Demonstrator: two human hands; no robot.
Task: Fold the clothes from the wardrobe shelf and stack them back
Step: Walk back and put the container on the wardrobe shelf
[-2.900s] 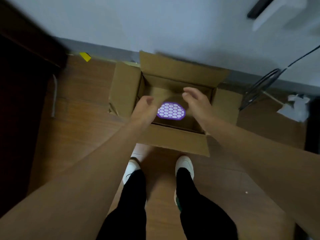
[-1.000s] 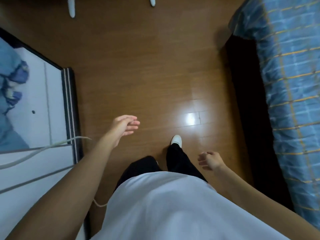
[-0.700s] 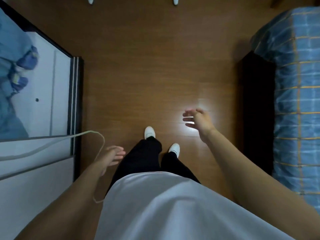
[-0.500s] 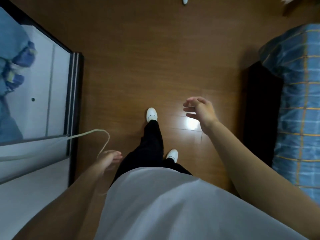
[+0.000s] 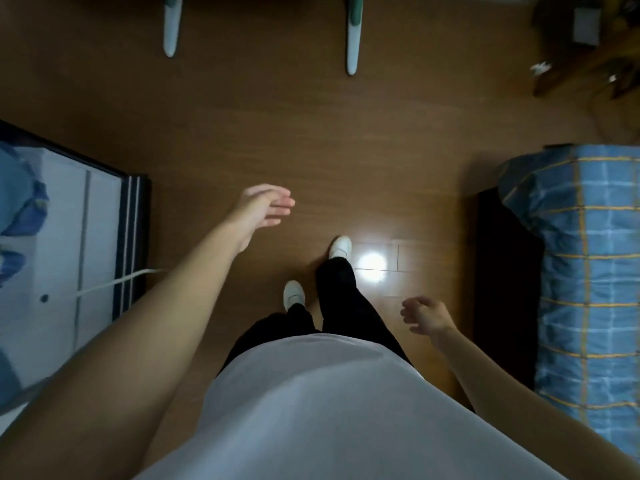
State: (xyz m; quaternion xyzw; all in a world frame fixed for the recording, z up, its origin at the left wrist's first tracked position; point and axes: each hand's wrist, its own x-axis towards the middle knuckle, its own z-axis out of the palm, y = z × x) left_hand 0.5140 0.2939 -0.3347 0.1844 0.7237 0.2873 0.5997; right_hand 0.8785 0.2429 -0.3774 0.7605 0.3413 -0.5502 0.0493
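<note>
left hand (image 5: pixel 258 211) empty, right hand (image 5: pixel 427 315) blurred

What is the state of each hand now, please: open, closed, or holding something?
Left hand: open, fingers straight, holding nothing.
Right hand: open, fingers loosely curled, holding nothing.

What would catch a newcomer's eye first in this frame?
Probably the bright glare on the wooden floor, just right of the leading white shoe. Next, the two bare arms: the left hand reaches forward with fingers out, and the right hand hangs loosely curled; both hold nothing. A blue checked bedspread fills the right edge.
</note>
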